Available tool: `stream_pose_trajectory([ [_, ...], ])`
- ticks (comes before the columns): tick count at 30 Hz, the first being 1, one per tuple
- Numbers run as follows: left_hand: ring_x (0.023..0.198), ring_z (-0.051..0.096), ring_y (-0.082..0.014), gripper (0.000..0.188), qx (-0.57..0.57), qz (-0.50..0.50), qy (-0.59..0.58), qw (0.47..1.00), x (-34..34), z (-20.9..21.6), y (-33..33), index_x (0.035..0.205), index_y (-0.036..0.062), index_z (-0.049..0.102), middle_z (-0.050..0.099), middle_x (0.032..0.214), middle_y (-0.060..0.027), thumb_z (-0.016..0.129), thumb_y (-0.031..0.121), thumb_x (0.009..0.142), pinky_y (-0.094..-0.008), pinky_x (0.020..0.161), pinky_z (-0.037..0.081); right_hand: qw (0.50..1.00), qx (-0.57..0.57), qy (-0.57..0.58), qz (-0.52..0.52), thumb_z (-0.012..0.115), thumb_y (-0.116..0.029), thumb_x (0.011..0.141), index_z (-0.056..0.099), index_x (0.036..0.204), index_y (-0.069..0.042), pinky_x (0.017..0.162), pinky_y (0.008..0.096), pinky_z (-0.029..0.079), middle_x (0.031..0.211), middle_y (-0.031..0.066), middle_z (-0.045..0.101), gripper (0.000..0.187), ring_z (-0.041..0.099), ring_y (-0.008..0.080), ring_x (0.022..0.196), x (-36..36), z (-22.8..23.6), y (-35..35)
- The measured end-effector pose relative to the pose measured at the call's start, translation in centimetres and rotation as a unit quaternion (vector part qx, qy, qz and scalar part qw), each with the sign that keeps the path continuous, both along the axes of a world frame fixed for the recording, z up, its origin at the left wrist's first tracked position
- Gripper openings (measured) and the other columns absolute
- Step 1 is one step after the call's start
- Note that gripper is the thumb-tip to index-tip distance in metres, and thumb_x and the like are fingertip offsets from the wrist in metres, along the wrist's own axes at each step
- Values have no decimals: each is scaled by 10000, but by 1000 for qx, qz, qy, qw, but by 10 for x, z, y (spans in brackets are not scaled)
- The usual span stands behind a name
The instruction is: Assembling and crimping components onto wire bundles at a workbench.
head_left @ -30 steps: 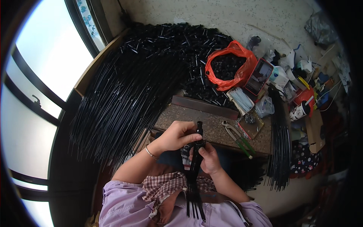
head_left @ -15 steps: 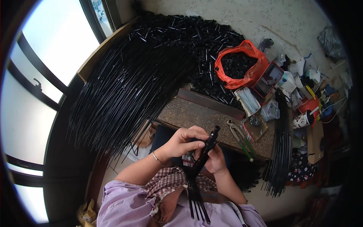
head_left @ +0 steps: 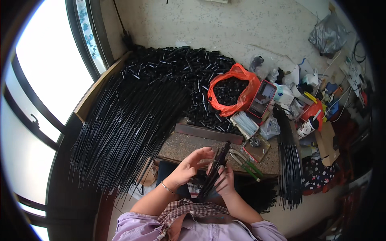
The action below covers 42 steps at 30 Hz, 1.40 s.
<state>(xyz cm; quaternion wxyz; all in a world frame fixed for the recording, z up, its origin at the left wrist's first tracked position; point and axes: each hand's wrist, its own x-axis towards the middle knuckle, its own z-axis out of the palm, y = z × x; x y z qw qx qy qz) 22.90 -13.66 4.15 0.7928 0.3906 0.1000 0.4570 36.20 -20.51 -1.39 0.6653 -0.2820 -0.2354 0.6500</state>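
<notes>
My right hand [head_left: 225, 180] grips a black umbrella frame [head_left: 219, 162], a short dark tube with thin ribs bunched around it. The frame leans, its tip pointing up toward the bench and its lower part above my lap. Some ribs stick out past the right fingers. Beside it, on the left, my left hand [head_left: 191, 165] is open, its fingers apart and close to the frame's upper part. Whether its fingertips touch the frame I cannot tell. A large heap of long black ribs [head_left: 124, 124] lies to the left, and short black tubes [head_left: 161, 62] are piled behind.
On the bench [head_left: 181, 146] a brown metal bar [head_left: 209, 132] stands before the pile. Green-handled pincers [head_left: 247, 164], white thin sticks in a box [head_left: 245, 123], a phone [head_left: 262, 98] and a red bag [head_left: 257, 80] of black parts lie right. More ribs [head_left: 289, 168] hang there.
My left hand has come off the tube's upper end and spread its fingers. The ribs that trailed down now lie up along the tube. The view has tilted up.
</notes>
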Motion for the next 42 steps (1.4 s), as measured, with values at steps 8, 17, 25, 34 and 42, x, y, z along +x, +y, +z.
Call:
stream_pose_trajectory([
  [8, 727, 558, -91, 300, 218, 117, 270, 931, -10, 31, -3, 884, -6, 596, 604, 774, -49, 760, 114, 663, -235, 665, 452, 923, 113, -283, -234, 614, -22, 804, 579, 997, 7, 693, 188, 420, 960, 30, 572, 198, 521, 67, 826, -26, 29, -5],
  [17, 768, 563, -151, 293, 244, -25, 223, 944, -38, 24, 8, 817, -8, 622, 607, 803, -52, 789, 74, 591, -293, 698, 439, 981, 87, -152, 84, 693, 62, 685, 610, 847, 2, 700, 204, 476, 814, 31, 625, 192, 584, 85, 773, 4, 28, 5],
  [25, 858, 584, -218, 436, 229, -102, 185, 950, -48, 2, 8, 982, -36, 595, 607, 940, -129, 783, 130, 625, -319, 794, 447, 950, 120, -176, 229, 733, 58, 636, 556, 742, -30, 630, 204, 466, 743, -2, 595, 225, 557, 57, 686, 7, 25, 14],
  [34, 863, 591, -328, 464, 388, 129, 378, 831, -25, -3, -13, 1081, 27, 441, 576, 926, -150, 672, 72, 681, -354, 731, 472, 892, 41, -432, -124, 742, -62, 681, 570, 769, -34, 576, 209, 436, 722, 18, 590, 196, 532, 61, 631, -22, 49, 1],
  [42, 771, 568, -133, 215, 282, 101, 353, 886, -19, 2, -12, 899, -17, 527, 600, 836, -101, 610, -25, 700, -280, 666, 457, 856, 130, -451, -216, 763, -68, 645, 572, 760, -32, 517, 210, 373, 737, 12, 499, 226, 447, 71, 610, -25, 38, 2],
])
